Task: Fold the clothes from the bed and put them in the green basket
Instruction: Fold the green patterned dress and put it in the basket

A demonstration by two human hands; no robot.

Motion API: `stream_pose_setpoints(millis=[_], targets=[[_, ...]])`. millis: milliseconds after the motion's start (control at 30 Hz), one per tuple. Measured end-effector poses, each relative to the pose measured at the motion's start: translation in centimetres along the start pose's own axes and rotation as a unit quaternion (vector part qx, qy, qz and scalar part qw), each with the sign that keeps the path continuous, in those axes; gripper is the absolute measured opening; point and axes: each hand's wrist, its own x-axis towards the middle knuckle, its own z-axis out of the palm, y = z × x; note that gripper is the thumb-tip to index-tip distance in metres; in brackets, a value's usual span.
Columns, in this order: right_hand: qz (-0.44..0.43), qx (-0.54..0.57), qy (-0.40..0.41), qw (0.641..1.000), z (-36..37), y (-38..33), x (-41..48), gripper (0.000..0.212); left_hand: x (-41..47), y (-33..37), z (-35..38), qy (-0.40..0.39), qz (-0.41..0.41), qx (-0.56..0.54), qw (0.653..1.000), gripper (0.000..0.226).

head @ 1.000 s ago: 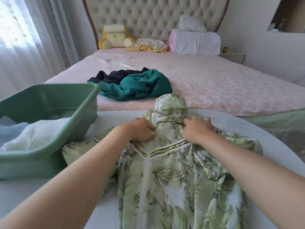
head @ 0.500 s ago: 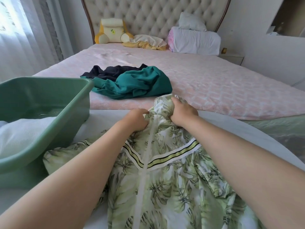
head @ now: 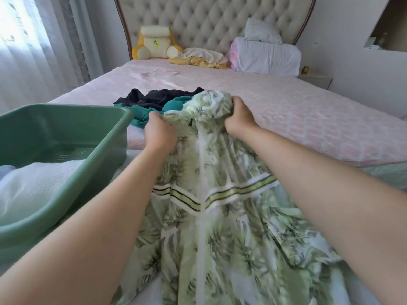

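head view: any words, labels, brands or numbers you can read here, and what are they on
No text in this view can be read.
Yellow-green sticker on the plush cushion at the headboard: something dark is printed on it, too small to read.
Dark tab near the collar of the leaf-print jacket: no lettering can be made out.

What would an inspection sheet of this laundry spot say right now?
Surface: white table, mostly covered by the leaf-print jacket.
Job's things: jacket spread on the table, top end lifted; green basket at left with a white cloth inside; teal garment and dark garment unfolded on the bed.
Clutter: nothing seen.
Grip: left hand and right hand each hold the jacket's bunched top.
Cables: nothing seen.
Surroundings: tufted headboard, plush toy, pillows, curtain at left.
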Motion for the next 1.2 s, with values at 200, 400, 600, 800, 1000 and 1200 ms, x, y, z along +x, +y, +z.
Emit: stream_pose_setpoints(millis=[200,400,600,800,1000,1200], targets=[[-0.016,-0.159,-0.168,0.973,0.8,0.2,-2.7,0.105,-1.9,-1.6,1.2,-0.138,0.068,0.170,0.973,0.105],[0.018,-0.248,-0.041,0.968,3.9,4.4,-8.3,0.056,-4.1,-1.7,2.4,-0.266,0.146,0.238,0.922,0.052],[0.070,-0.319,-0.226,0.918,3.4,8.8,-9.7,0.071,-4.9,-3.8,2.5,-0.376,0.122,0.335,0.855,0.084],[0.058,-0.326,-0.236,0.914,1.6,11.4,-6.7,0.074,-3.5,-4.8,1.3,-0.336,0.146,0.334,0.869,0.093],[0.025,-0.321,-0.245,0.914,1.9,12.8,-3.5,0.073,-2.3,-5.8,2.3,-0.367,0.114,0.399,0.832,0.114],[-0.005,-0.308,-0.232,0.923,2.4,14.6,-1.2,0.072,0.6,-6.2,4.3,-0.300,0.150,0.400,0.853,0.109]])
